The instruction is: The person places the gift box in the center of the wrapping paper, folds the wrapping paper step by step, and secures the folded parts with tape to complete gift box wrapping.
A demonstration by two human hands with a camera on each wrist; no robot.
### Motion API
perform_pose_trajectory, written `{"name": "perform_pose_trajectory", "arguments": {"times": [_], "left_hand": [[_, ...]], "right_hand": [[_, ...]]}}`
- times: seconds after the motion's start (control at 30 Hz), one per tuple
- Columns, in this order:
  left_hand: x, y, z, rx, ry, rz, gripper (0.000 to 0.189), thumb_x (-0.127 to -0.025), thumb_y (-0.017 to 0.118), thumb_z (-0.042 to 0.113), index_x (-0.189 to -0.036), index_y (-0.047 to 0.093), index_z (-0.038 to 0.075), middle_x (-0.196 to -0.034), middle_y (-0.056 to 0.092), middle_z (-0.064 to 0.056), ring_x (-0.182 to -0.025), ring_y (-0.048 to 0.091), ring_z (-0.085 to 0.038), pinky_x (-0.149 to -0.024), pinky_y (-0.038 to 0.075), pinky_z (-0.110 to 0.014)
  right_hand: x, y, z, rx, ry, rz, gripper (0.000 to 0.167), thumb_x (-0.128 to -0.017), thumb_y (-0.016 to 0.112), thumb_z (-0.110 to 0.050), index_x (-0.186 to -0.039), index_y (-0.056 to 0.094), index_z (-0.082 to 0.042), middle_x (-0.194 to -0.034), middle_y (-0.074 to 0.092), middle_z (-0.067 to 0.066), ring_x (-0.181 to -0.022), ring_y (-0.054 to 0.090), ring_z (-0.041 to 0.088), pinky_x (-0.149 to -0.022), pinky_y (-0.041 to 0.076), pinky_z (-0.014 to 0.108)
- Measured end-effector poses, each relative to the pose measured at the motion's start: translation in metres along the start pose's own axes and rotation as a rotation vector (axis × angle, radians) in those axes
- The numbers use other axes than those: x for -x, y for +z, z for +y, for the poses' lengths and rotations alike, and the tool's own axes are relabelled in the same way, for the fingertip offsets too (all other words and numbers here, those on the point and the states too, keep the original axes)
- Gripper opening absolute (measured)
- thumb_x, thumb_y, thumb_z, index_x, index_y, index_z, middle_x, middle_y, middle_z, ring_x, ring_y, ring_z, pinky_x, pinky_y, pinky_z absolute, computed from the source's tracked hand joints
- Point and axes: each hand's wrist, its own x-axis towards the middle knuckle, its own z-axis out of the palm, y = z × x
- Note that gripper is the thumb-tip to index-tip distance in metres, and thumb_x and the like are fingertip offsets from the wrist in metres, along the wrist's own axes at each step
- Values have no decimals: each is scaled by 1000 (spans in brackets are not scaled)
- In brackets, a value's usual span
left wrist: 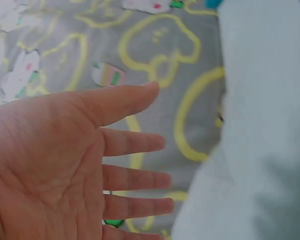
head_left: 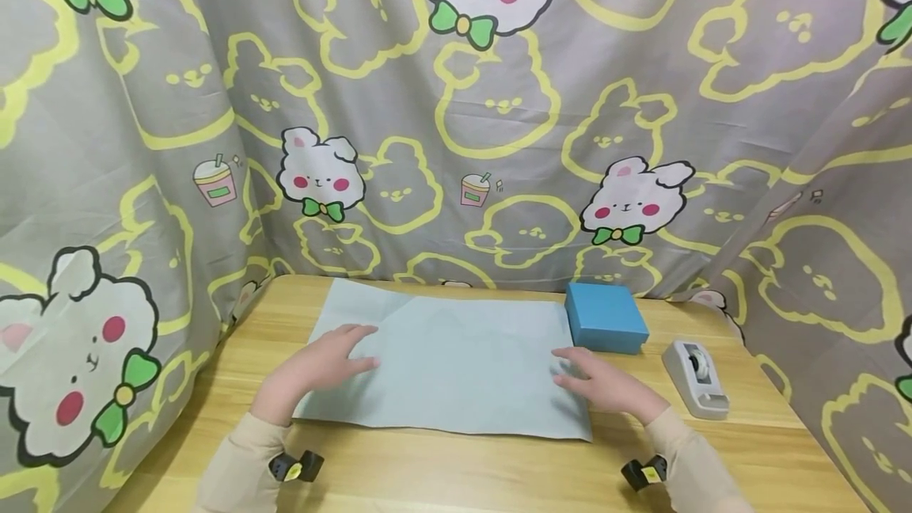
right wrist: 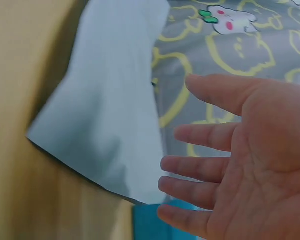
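Note:
A large pale blue sheet of paper lies on the wooden table, its edges slightly lifted and wavy. Over its left part hovers my left hand, fingers straight and spread; the left wrist view shows the palm holding nothing. My right hand is at the sheet's right edge, fingers extended toward the middle. In the right wrist view its palm is bare too. Just behind the right hand sits a closed blue box, touching or very near the sheet's right edge.
A grey tape dispenser with a roll of tape stands to the right of the box. The wooden table shows in front of the sheet. A grey patterned curtain hangs round the back and both sides.

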Motion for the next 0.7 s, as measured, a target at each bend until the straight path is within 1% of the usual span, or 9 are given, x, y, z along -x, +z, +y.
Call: {"name": "perform_pose_trajectory", "arguments": {"times": [0.1,0.2,0.33,0.43,0.5,0.57,0.7], "left_hand": [[-3,-6,12,0,36,60,60,-95,60,39,-141,47,4,-144,48,-24,-133,44,-44,-108,37,-57],[-11,-7,21,-1,62,126,61,-96,58,42,-143,46,6,-146,46,-21,-136,42,-42,-110,36,-56],[-27,-5,32,10,101,214,61,-96,57,44,-144,45,8,-148,44,-20,-137,40,-41,-111,35,-56],[-41,-2,40,59,120,268,63,-95,58,45,-146,43,10,-151,42,-18,-139,39,-40,-112,34,-56],[-50,1,45,105,125,292,64,-95,59,45,-147,42,12,-152,41,-16,-140,38,-38,-112,34,-56],[-60,3,50,151,130,303,64,-95,59,45,-148,41,13,-153,39,-15,-141,37,-37,-113,33,-56],[-79,11,59,237,128,303,66,-95,58,46,-150,37,16,-155,37,-11,-144,34,-32,-116,30,-53]], "right_hand": [[4,-10,1,19,-24,56,57,-99,54,-36,-141,46,2,-142,47,27,-131,43,47,-102,40,60],[9,-20,5,45,-35,128,57,-98,55,-36,-140,46,1,-141,49,26,-130,45,47,-101,42,60],[16,-36,13,25,-10,194,58,-99,54,-36,-143,43,1,-145,44,28,-133,39,50,-102,39,63],[19,-48,18,3,19,218,62,-100,51,-37,-146,37,2,-148,38,30,-135,33,52,-103,35,66],[19,-56,23,-1,47,235,64,-101,49,-39,-148,34,1,-150,33,31,-135,32,53,-102,34,68],[19,-62,27,-12,70,254,65,-102,48,-40,-149,31,1,-152,29,32,-135,30,55,-102,34,68],[18,-69,39,-54,120,298,70,-102,45,-41,-152,23,2,-153,22,35,-136,26,57,-104,30,69]]}}
